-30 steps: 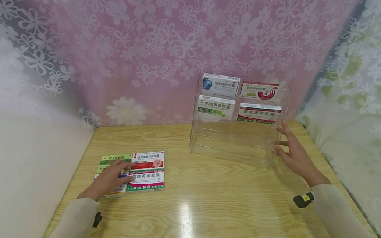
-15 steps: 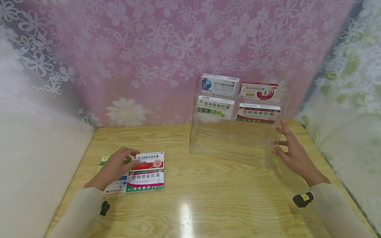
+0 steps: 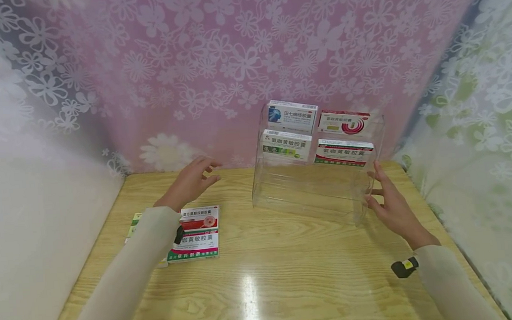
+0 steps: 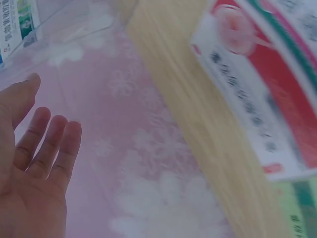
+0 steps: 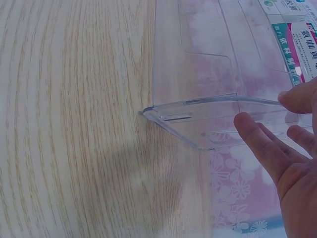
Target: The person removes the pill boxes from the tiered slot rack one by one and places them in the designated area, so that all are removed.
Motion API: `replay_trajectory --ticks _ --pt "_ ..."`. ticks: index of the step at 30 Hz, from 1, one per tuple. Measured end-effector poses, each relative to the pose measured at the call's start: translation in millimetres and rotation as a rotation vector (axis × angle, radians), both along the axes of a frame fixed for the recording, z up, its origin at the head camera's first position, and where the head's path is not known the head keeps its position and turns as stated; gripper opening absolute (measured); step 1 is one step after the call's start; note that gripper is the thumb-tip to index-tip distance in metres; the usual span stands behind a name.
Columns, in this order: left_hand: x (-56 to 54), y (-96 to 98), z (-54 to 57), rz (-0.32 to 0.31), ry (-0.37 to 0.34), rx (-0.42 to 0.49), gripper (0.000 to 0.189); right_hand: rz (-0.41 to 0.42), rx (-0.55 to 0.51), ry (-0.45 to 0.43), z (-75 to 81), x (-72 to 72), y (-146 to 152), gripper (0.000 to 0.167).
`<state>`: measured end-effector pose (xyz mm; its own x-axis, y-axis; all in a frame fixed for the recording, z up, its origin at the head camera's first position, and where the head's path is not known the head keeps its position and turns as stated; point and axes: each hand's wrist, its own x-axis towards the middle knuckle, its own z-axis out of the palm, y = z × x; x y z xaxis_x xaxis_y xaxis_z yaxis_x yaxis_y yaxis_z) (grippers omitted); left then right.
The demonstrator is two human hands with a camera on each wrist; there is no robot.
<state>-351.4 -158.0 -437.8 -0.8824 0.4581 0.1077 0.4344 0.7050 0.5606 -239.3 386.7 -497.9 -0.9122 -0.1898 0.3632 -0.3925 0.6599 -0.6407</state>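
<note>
My left hand (image 3: 192, 179) is in the air near the table's back edge, holding nothing. Its thumb and fingers are apart, loosely extended in the left wrist view. Below its wrist lie flat medicine boxes: a red-and-white one (image 3: 202, 218), a white, magenta and green one (image 3: 197, 251), and others partly hidden by the sleeve. My right hand (image 3: 393, 210) touches the right side of a clear acrylic display rack (image 3: 303, 191). In the right wrist view its fingers lie fairly straight against the side panel, one tip right at the front edge.
The rack's upper tiers hold a blue-and-white box (image 3: 293, 117), a red-and-white box (image 3: 344, 122), a green-and-white box (image 3: 287, 145) and a red-and-green box (image 3: 343, 153). Pink flowered cloth (image 3: 215, 83) hangs behind the wooden table (image 3: 282, 277), with pale cloth at both sides.
My left hand has lifted from the flat boxes and moved up and rightward toward the rack, empty. My right hand stays at the rack's side.
</note>
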Motion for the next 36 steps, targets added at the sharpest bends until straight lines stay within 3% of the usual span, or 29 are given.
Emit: replay_trajectory --ticks 7,17,26,30,36 --pt "-19.0 48.7 26.9 -0.04 0.082 0.059 0.042 0.006 -0.016 -0.013 -1.4 0.3 0 0.1" --pt "-31.5 111.3 62.0 -0.074 0.186 0.065 0.041 0.014 -0.015 -0.015 -2.3 -1.2 2 0.1" --pt "-39.0 151.7 63.8 -0.134 0.205 -0.063 0.048 0.018 0.001 -0.003 -5.9 -3.5 3 0.1" --pt "-41.7 159.0 61.2 -0.115 0.248 -0.144 0.048 0.015 0.003 -0.003 -5.5 -3.7 3 0.101" --pt "-44.2 164.3 57.9 -0.083 0.292 -0.173 0.044 0.015 0.007 0.006 -4.4 -2.7 5 0.1"
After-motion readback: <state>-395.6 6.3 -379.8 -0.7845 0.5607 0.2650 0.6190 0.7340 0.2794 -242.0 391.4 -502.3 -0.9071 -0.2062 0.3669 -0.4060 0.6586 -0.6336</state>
